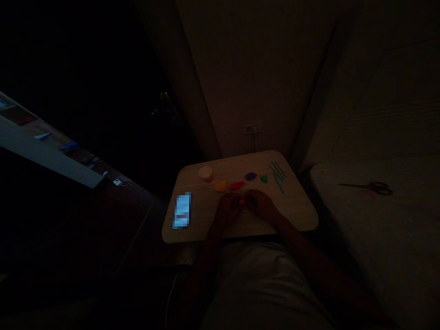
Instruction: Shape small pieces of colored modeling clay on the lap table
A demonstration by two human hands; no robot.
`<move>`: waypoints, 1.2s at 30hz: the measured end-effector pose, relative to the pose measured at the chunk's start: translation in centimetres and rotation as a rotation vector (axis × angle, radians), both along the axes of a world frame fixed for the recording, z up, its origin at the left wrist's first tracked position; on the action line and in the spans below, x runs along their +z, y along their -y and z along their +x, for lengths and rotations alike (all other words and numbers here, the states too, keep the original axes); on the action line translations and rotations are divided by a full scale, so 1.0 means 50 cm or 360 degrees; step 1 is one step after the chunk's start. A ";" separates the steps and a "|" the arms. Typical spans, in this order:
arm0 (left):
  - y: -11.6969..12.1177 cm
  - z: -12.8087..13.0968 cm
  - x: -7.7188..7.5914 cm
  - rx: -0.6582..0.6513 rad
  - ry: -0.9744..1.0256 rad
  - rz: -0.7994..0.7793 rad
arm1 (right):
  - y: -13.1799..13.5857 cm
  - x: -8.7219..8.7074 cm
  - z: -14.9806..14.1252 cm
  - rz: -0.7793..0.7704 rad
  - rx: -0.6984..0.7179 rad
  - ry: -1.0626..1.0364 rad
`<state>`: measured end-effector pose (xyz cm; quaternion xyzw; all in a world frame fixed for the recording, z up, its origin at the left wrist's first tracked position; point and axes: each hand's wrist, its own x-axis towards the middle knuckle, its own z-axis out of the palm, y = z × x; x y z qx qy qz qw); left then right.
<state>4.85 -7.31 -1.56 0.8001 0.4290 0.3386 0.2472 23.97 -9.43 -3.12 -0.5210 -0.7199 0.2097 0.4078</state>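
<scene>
Over the small wooden table (202, 215), my left hand (228, 207) and my right hand (261, 205) meet, fingers closed around a small red lump of modelling clay (242, 202). Just beyond them lies a longer red clay piece (237, 185). An orange clay lump (220, 186) is to its left; a purple clay lump (250, 176) and a green clay lump (264, 178) are to its right. Dim light hides the exact finger positions.
A pale tub (206, 173) stands at the back left of the table, with a lit phone (182, 211) nearer me. Thin green sticks (278, 170) and a teal tool (279, 184) lie at the right. Scissors (373, 186) rest on the pale surface beyond; a wall socket (252, 127) is behind.
</scene>
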 end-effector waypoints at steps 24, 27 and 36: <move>-0.006 -0.009 0.000 0.0077 0.0121 -0.0205 | 0.003 0.009 0.000 -0.0004 0.0087 0.0016; -0.006 -0.010 -0.002 0.0072 0.0108 -0.0192 | 0.001 0.006 0.001 -0.0002 0.0096 -0.0007; -0.003 -0.001 0.008 -0.0024 0.0116 -0.0144 | -0.002 0.006 0.003 -0.0049 0.0060 -0.0067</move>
